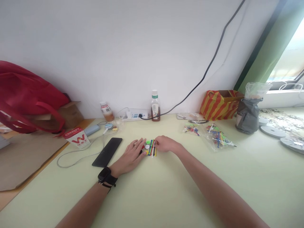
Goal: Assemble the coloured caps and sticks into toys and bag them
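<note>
Several thin coloured plastic arrows (152, 148) lie side by side in a row on the pale green table (156, 193). Left of them is a cluster of small round plastic pieces, among them a green one (148, 142) and a white one (147, 147). My left hand (133, 152) lies flat with its fingers stretched, partly over the round pieces. At the right edge of the row is my right hand (163, 144), its fingers curled together by the arrows. What its fingertips pinch, if anything, is hidden.
A black phone (107, 152) and a white cable lie to the left. Bottles, one of them a tea bottle (155, 106), and a power strip (135, 116) stand along the wall. On the right are clear bags of coloured pieces (218, 137), a striped bag (220, 106) and grey discs (273, 130).
</note>
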Tool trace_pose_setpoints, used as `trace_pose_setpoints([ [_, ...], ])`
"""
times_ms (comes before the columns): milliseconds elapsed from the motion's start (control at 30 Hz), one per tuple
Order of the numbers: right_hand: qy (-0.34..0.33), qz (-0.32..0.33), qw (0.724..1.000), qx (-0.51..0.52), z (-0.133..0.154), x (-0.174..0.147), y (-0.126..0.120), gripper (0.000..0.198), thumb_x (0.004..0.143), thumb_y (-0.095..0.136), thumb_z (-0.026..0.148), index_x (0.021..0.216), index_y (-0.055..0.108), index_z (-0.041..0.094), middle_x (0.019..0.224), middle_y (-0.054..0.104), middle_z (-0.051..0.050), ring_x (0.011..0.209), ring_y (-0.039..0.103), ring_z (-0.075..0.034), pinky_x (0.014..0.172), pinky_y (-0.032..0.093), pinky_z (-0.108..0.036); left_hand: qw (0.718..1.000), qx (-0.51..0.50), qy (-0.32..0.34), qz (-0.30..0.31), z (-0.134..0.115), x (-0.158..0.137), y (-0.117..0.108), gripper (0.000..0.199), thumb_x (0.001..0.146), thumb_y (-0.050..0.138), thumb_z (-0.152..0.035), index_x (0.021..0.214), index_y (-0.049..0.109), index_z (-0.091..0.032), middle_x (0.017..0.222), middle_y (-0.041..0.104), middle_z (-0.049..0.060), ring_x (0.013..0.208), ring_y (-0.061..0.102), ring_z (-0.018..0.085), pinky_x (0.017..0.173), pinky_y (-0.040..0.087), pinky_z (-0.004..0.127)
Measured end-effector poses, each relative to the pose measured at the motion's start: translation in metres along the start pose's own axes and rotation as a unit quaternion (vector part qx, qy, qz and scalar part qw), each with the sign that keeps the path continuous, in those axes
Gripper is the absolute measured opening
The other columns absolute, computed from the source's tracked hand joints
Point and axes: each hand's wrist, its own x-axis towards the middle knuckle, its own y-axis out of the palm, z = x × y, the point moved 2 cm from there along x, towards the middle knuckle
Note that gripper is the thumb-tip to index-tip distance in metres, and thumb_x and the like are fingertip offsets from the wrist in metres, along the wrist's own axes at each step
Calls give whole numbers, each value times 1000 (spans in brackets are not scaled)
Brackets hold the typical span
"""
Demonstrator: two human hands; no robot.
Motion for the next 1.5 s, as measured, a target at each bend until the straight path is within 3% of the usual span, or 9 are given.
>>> trace_pose_setpoints([
  [200, -47, -22, 998, 17, 2, 2, 6, 11, 93, 59, 25, 90, 67, 19, 98, 74, -8, 83, 65, -18, 61, 36, -24, 1000, 5, -23, -6, -4, -1, 4, 68, 106, 40, -55, 166, 18, -32, 167, 35, 9, 154, 28, 33, 120, 31, 51],
  [633, -118, -78, 985, 100, 0, 8, 14, 14, 92, 57, 16, 78, 58, 19, 83, 67, -1, 74, 57, -13, 63, 37, -23, 993, -4, -114, 41, -27, 1, -1, 75, 104, 34, -64, 167, 8, -32, 174, 15, 6, 159, 11, 37, 125, 21, 58],
  [900, -129, -136, 972, 140, 0, 8, 16, 11, 92, 58, 17, 81, 57, 20, 78, 65, 0, 69, 55, -13, 62, 38, -25, 993, -41, -108, 17, -21, -1, 2, 73, 104, 38, -61, 166, 12, -33, 173, 20, 7, 158, 13, 38, 124, 21, 59],
  [1033, -141, -177, 961, 161, 2, 8, 7, 11, 96, 54, 24, 89, 61, 20, 87, 68, -2, 80, 59, -16, 70, 43, -27, 987, -110, -99, -60, -21, 1, -7, 68, 104, 45, -55, 163, 22, -30, 164, 36, 12, 154, 26, 34, 122, 28, 54],
  [1100, -154, -232, 933, 228, 6, 5, -3, 16, 100, 51, 33, 100, 63, 22, 102, 70, -5, 95, 62, -18, 79, 46, -29, 972, -159, -99, -139, -27, 5, -16, 59, 103, 50, -52, 154, 36, -27, 156, 45, 13, 146, 39, 31, 119, 35, 50],
  [1167, -167, -285, 879, 343, 13, 0, -14, 26, 101, 50, 44, 113, 63, 24, 118, 68, -7, 111, 61, -20, 89, 49, -32, 949, -223, -103, -200, -38, 13, -25, 43, 102, 53, -49, 138, 51, -25, 144, 55, 12, 132, 53, 28, 111, 45, 45],
  [1233, -171, -309, 815, 458, 22, -7, -23, 35, 101, 49, 52, 121, 62, 27, 131, 65, -7, 123, 58, -22, 99, 48, -36, 928, -299, -84, -205, -55, 28, -32, 35, 103, 53, -47, 128, 58, -24, 134, 60, 11, 123, 61, 26, 102, 52, 40],
  [1333, -164, -326, 731, 577, 29, -15, -36, 43, 99, 48, 59, 125, 62, 29, 139, 62, -5, 133, 54, -23, 110, 44, -40, 908, -375, -6, -185, -91, 60, -40, 32, 103, 53, -43, 128, 61, -24, 134, 62, 11, 123, 61, 25, 103, 51, 39],
  [1500, -118, -402, 609, 674, 7, -23, -68, 50, 95, 46, 64, 123, 64, 26, 146, 59, -6, 137, 51, -24, 114, 41, -43, 904, -379, 52, -190, -143, 108, -45, 28, 105, 49, -41, 117, 67, -22, 126, 66, 11, 116, 62, 25, 98, 51, 39],
])
